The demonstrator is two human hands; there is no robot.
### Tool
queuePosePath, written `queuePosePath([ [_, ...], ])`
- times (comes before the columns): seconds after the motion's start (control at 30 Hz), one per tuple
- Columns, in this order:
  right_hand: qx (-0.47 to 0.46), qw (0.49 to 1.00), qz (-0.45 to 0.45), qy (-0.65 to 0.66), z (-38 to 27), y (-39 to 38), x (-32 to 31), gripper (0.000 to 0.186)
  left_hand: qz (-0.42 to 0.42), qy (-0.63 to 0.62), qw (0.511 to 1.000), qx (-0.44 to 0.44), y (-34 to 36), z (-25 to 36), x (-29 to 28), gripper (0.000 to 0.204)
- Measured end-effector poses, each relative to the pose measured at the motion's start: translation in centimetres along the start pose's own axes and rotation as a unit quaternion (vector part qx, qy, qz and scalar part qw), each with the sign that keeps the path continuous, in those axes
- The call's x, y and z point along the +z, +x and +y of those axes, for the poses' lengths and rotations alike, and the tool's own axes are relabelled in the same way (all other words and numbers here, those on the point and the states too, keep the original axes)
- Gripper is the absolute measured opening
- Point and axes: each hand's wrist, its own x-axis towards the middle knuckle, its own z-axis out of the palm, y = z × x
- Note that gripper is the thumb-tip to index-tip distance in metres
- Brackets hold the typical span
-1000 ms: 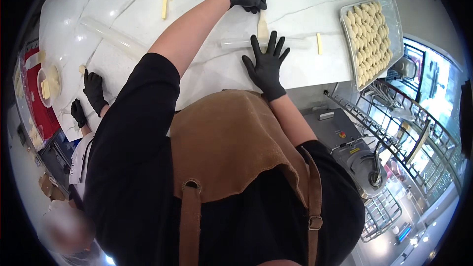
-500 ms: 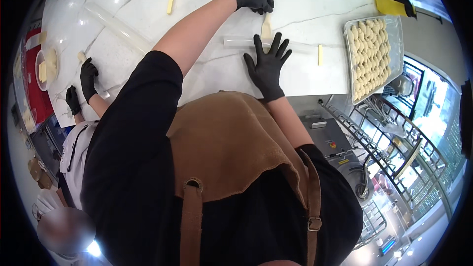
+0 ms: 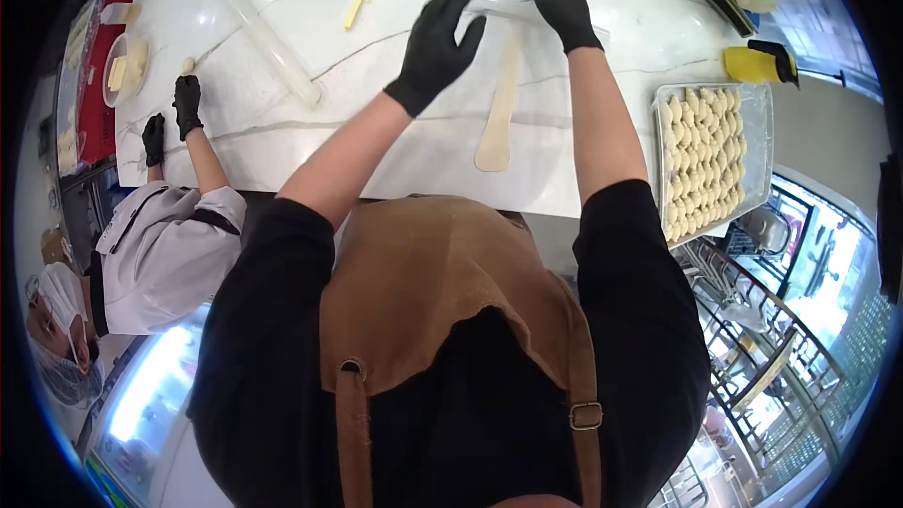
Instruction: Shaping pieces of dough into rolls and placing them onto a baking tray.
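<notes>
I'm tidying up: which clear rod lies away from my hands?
The clear rod left of your left hand; the other rod is close to your right hand.

Here we have the dough strip point(image 3: 499, 122), pale cream, long and flat, laid out on the marble top point(image 3: 395, 155) in front of us. Look at that shape: broad and rounded at the end nearest us, slimming down as it runs away, leaning a touch right toward its far tip. It's in one piece, lying unfolded. And just past that thin tip we spot the clear rolling pin point(image 3: 501, 7), a see-through cylinder lying crosswise, its right end angled slightly nearer us, partly hidden by the right hand point(image 3: 564, 11).
</notes>
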Motion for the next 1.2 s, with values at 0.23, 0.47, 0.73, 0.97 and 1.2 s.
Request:
queuePosePath([
  [0.23,-0.127,0.966,0.062,-0.217,5.8,-10.5,-0.5,0.039,-0.325,0.112,0.938,0.053,-12.4,6.6,1.5,0.081],
  [0.47,0.002,0.971,0.184,-0.152,3.8,-16.9,-2.3,0.038,-0.376,0.161,0.907,0.105,-14.1,7.4,4.2,0.084],
  [0.73,0.082,0.962,0.174,-0.191,10.1,-29.3,-5.9,0.027,-0.355,0.181,0.911,0.109,-14.2,8.3,4.3,0.08],
  [0.97,0.117,0.984,0.128,-0.052,9.7,-29.1,-5.0,0.024,-0.299,-0.026,0.953,-0.031,-11.8,9.9,4.5,0.06],
  [1.2,0.149,0.965,0.092,0.197,3.3,-31.0,-7.2,0.023,-0.352,-0.137,0.894,-0.24,-9.1,13.2,3.8,0.035],
])
